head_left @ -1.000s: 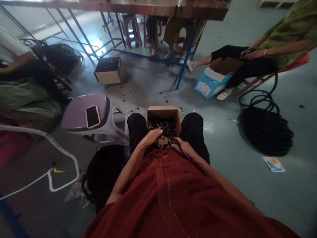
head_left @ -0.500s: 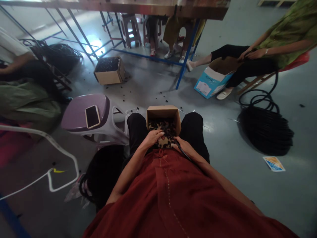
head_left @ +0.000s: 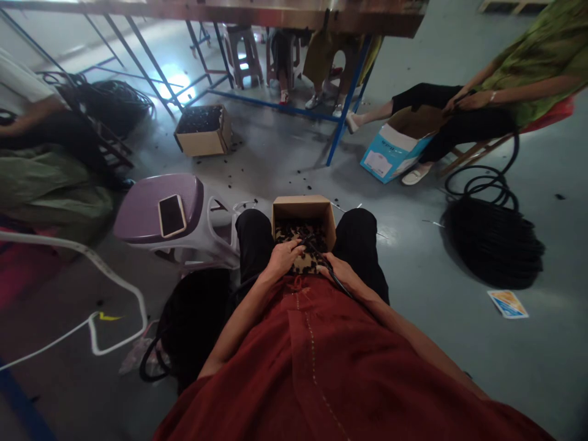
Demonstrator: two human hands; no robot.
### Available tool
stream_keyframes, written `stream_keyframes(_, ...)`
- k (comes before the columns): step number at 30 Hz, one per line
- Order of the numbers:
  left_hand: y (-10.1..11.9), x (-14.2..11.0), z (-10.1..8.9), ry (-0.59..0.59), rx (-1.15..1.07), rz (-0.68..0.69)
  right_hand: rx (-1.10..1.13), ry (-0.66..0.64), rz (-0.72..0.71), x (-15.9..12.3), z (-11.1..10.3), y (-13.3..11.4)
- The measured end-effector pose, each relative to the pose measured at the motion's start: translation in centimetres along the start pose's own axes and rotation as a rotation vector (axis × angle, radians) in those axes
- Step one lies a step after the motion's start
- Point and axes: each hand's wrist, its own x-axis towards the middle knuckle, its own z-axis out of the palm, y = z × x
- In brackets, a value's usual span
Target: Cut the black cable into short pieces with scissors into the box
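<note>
Right hand (head_left: 343,273) gripping a glossy black cable (head_left: 327,269) over an open cardboard box (head_left: 303,209).

The fingers of the right hand close narrowly around the cable. The left hand (head_left: 285,258) curls just beside it, its grip hard to make out. The box sits between the knees of the black trousers (head_left: 253,242); its mottled dark contents are unclear.

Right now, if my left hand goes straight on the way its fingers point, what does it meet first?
Your left hand would probably meet the black cable first, just past your fingertips above the cardboard box. The depth is hard to judge from this view.
</note>
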Motion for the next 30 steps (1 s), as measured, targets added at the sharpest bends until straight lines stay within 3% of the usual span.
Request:
stream_keyframes(13, -0.9, 0.3, -0.4, -0.178, -0.362, -0.088, -0.015, -0.018, 0.037, -0.1, -0.1, -0.2)
stream_keyframes(24, -0.6, 0.1, -2.2, -0.394, -0.535, -0.16, -0.03, 0.007, -0.019, -0.3, -0.2, -0.3)
stream_keyframes(30, -1.2, 0.3, -1.6, -0.304, -0.524, -0.129, -0.042, -0.02, -0.025, -0.1, -0.2, -0.2)
